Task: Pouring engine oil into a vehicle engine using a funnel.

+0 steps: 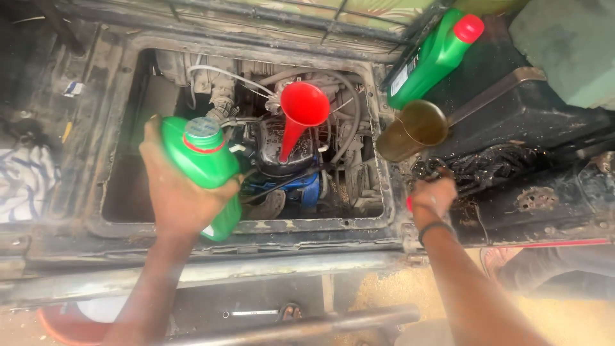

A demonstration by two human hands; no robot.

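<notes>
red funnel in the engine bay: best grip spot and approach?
Take the red funnel by its wide cone rim, coming from above. Its narrow spout is down in the engine, crowded by hoses, so only the upper cone is open to fingers. It leans slightly, so steadying it probably helps.

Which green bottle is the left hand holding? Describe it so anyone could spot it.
Over the open engine bay, left of the red funnel, sits the held bottle. Unlike the red-capped bottle lying at upper right, its mouth shows a grey-green seal.
</notes>
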